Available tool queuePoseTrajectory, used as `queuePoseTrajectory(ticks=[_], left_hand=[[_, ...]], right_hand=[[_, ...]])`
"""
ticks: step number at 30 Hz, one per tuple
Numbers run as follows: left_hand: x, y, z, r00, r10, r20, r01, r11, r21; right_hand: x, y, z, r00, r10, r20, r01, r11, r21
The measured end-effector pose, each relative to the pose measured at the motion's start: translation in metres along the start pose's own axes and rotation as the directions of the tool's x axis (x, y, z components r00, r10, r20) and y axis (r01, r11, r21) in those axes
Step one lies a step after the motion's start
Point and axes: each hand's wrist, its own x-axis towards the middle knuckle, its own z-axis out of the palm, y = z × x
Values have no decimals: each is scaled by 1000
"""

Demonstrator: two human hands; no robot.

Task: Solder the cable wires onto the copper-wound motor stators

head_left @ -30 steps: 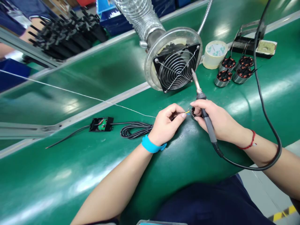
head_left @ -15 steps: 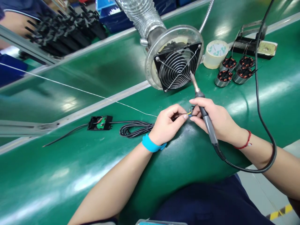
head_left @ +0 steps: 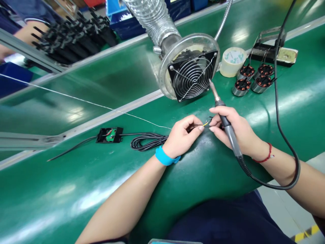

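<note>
My right hand is closed around a soldering iron, its metal tip pointing up and away toward the fan. The thumb and fingertips of that hand also come close to thin dark wire ends; whether they pinch them I cannot tell. Thumb and forefinger of my left hand pinch thin wires, with a yellow wire sticking out toward the right hand. A thin strand of solder wire runs from the left edge to my left hand. Beside that hand lies a coiled black cable, joined to an open black box with a green circuit board.
A fume extractor fan on a flexible duct stands beyond my hands. To its right are a tape roll, several copper-wound motor stators and a soldering stand. Black plastic parts and another person's arm are at upper left.
My right hand, with the soldering iron, has shifted slightly right, widening the gap between my fingertips. The blue bit seen there before no longer shows. My left hand keeps its pinch.
</note>
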Motion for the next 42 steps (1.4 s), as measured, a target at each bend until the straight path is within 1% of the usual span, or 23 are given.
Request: queuePoseTrajectory(ticks=[2, 3, 5, 7, 8, 10, 13, 15, 16, 17, 18, 20, 22, 23, 25, 26, 28, 31, 34, 37, 38, 42], left_hand=[[0, 0, -1, 1000, -14, 14, 14, 1000, -3], [0, 0, -1, 1000, -21, 22, 21, 1000, 1], [0, 0, -2, 999, -35, 40, 34, 999, 29], [1, 1, -4, 996, -43, 72, 38, 997, 70], [2, 2, -5, 995, -47, 91, 39, 996, 86], [2, 3, -6, 991, -60, 121, 49, 995, 92], [3, 2, -7, 989, -87, 117, 80, 995, 61], [2, 1, -7, 992, -76, 98, 71, 996, 55], [1, 0, -7, 994, -57, 90, 52, 997, 60], [1, 0, -7, 996, -30, 84, 25, 997, 68], [0, -1, -8, 997, 3, 77, -9, 997, 77], [-1, -2, -8, 995, 70, 68, -76, 993, 92], [-2, -2, -8, 991, 121, 58, -127, 987, 103], [-2, -1, -7, 989, 140, 56, -145, 983, 110], [-3, -1, -7, 984, 166, 61, -173, 977, 123], [-3, 0, -6, 982, 177, 67, -185, 975, 127], [-3, 0, -6, 977, 197, 81, -207, 969, 132], [-3, 1, -6, 971, 223, 87, -234, 961, 144], [-2, 0, -6, 969, 234, 79, -244, 957, 157], [-3, 0, -6, 970, 231, 73, -240, 956, 169], [-3, 0, -6, 972, 224, 74, -234, 956, 175], [-2, -2, -5, 982, 176, 61, -185, 963, 194]], right_hand=[[2, 4, -2, 998, 3, -62, -8, 997, -77], [3, 6, -4, 998, 11, -66, -20, 992, -125], [5, 10, -5, 999, 38, 9, -35, 980, -195], [6, 13, -6, 991, 74, 108, -52, 980, -193], [6, 14, -6, 987, 93, 134, -71, 985, -157], [4, 14, -7, 978, 151, 146, -147, 988, -37], [0, 12, -5, 957, 252, 145, -275, 947, 168], [-1, 10, -4, 949, 286, 131, -311, 916, 251], [-1, 9, -3, 952, 282, 121, -305, 914, 268], [-1, 8, -3, 959, 261, 110, -281, 924, 260], [0, 6, -3, 972, 214, 101, -232, 946, 226], [3, 4, -5, 993, 63, 95, -73, 991, 110], [5, 3, -9, 990, -76, 121, 79, 997, -21], [6, 2, -10, 983, -119, 140, 130, 989, -67], [7, 0, -12, 976, -147, 159, 165, 980, -108], [7, -1, -12, 977, -148, 154, 164, 982, -97], [7, -3, -10, 982, -144, 120, 149, 988, -34], [7, -6, -6, 991, -99, 88, 97, 995, 37], [6, -4, -5, 996, 6, 90, -13, 997, 81], [5, -1, -5, 986, 131, 100, -147, 975, 166], [5, 0, -5, 982, 155, 106, -173, 967, 187], [5, 4, -3, 982, 164, 91, -180, 964, 195]])
